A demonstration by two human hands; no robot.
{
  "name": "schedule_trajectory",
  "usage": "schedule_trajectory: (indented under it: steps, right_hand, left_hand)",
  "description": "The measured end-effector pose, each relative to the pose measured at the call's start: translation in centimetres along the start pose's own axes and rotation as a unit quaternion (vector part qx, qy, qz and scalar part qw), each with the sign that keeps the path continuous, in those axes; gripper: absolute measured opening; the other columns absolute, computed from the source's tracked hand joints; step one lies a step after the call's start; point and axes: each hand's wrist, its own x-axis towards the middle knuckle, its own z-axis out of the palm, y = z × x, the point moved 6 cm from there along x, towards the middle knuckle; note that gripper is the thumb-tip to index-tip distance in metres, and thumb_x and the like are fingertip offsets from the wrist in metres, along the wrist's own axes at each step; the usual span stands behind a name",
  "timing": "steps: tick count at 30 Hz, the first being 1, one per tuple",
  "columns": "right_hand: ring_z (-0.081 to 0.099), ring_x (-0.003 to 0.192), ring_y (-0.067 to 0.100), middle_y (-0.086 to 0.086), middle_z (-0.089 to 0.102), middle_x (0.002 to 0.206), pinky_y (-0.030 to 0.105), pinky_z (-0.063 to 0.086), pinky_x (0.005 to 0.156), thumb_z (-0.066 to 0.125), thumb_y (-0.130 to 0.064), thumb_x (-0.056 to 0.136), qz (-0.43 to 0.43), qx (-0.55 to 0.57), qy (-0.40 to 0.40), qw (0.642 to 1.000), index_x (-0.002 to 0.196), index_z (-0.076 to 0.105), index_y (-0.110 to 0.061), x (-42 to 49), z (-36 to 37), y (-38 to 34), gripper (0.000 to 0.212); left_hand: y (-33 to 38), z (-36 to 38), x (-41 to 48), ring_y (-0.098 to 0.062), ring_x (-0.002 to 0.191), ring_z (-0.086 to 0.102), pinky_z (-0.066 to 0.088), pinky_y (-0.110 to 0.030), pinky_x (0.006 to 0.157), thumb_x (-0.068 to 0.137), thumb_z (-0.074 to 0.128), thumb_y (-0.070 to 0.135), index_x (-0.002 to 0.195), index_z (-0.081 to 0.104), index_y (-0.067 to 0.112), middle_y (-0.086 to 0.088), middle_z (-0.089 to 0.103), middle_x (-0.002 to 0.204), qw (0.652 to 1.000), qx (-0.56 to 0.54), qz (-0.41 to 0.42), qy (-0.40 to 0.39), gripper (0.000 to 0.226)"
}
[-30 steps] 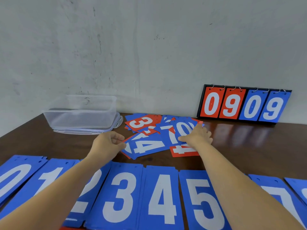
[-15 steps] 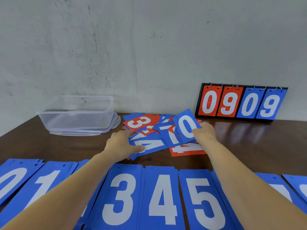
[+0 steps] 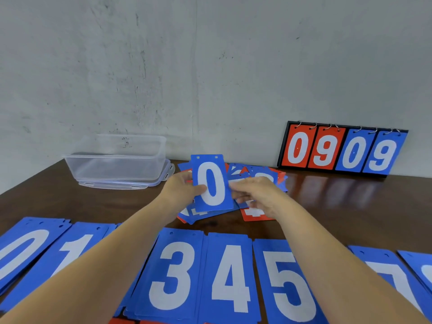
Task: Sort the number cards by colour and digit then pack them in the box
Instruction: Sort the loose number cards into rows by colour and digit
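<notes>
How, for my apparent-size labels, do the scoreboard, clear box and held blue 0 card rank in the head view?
1. The scoreboard and clear box: look about alike, unranked.
2. The held blue 0 card: clearly smallest, though nearer the camera.

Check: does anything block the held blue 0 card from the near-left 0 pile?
Nothing visible does. The left hand holds the blue 0 card lifted; bare table lies between it and the blue 0 pile.
</notes>
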Motion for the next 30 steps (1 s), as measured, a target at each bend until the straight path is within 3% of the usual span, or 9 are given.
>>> schedule_trajectory:
  steps: [2,4,7,11,17,25,30]
  right_hand:
    - [0.061,0.081,0.017,0.005,0.069,0.088,0.029,0.048,0.070,0.065,-0.036,0.089,0.025,-0.125,0.155,0.980,0.093,0.067,-0.011,0.9,-3.8,1.6,0.025]
    - [0.058,0.097,0.021,0.008,0.063,0.106,0.031,0.048,0.077,0.065,-0.049,0.086,0.049,-0.273,0.284,0.918,0.107,0.061,-0.012,0.9,-6.8,2.7,0.043]
    - [0.044,0.124,0.029,0.011,0.049,0.135,0.038,0.042,0.095,0.064,-0.068,0.077,0.067,-0.307,0.303,0.899,0.138,0.040,-0.012,1.8,-7.4,3.8,0.086]
    - [0.038,0.130,0.029,0.012,0.039,0.144,0.039,0.036,0.103,0.066,-0.072,0.070,0.083,-0.353,0.301,0.882,0.146,0.026,-0.012,3.5,-6.6,3.6,0.105]
    - [0.039,0.130,0.030,0.013,0.038,0.143,0.041,0.038,0.103,0.080,-0.047,0.071,0.132,-0.304,0.277,0.902,0.142,0.029,-0.012,5.2,-8.1,3.8,0.094]
    - [0.056,0.111,0.029,0.012,0.055,0.123,0.041,0.053,0.089,0.086,-0.031,0.068,0.135,-0.228,0.287,0.921,0.127,0.043,-0.011,5.8,-8.9,4.5,0.075]
    - [0.058,0.104,0.027,0.009,0.056,0.108,0.041,0.054,0.089,0.070,-0.016,0.085,0.106,-0.108,0.294,0.944,0.112,0.047,-0.011,5.2,-9.2,4.5,0.036]
  left_hand:
    - [-0.8,-0.9,0.1,-0.023,0.101,0.066,0.055,-0.042,0.088,0.091,0.065,0.012,0.117,0.061,0.013,-0.006,0.070,0.111,1.000,-0.002,-0.011,0.013,0.026]
    - [-1.6,-1.7,0.2,-0.025,0.101,0.067,0.054,-0.046,0.092,0.090,0.066,0.011,0.115,0.061,0.010,-0.007,0.070,0.111,1.000,0.002,-0.018,0.020,0.026]
    - [-2.4,-2.4,0.4,-0.024,0.098,0.068,0.055,-0.046,0.089,0.088,0.068,0.013,0.114,0.062,0.009,-0.007,0.071,0.109,0.999,0.013,-0.023,0.029,0.027]
    - [-3.2,-2.7,0.7,-0.023,0.097,0.069,0.056,-0.047,0.088,0.088,0.069,0.015,0.114,0.061,0.011,-0.005,0.071,0.108,0.999,0.019,-0.024,0.030,0.027]
    - [-3.7,-3.1,1.3,-0.025,0.099,0.068,0.056,-0.050,0.087,0.087,0.069,0.015,0.115,0.061,0.011,-0.007,0.071,0.110,0.999,0.028,-0.027,0.029,0.029]
    - [-2.9,-2.5,1.1,-0.025,0.100,0.068,0.055,-0.048,0.090,0.088,0.068,0.013,0.116,0.060,0.009,-0.007,0.070,0.111,0.999,0.017,-0.023,0.020,0.030]
    - [-1.8,-2.5,0.2,-0.024,0.100,0.068,0.054,-0.047,0.091,0.088,0.068,0.015,0.116,0.061,0.010,-0.007,0.070,0.111,0.999,0.032,-0.008,0.019,0.030]
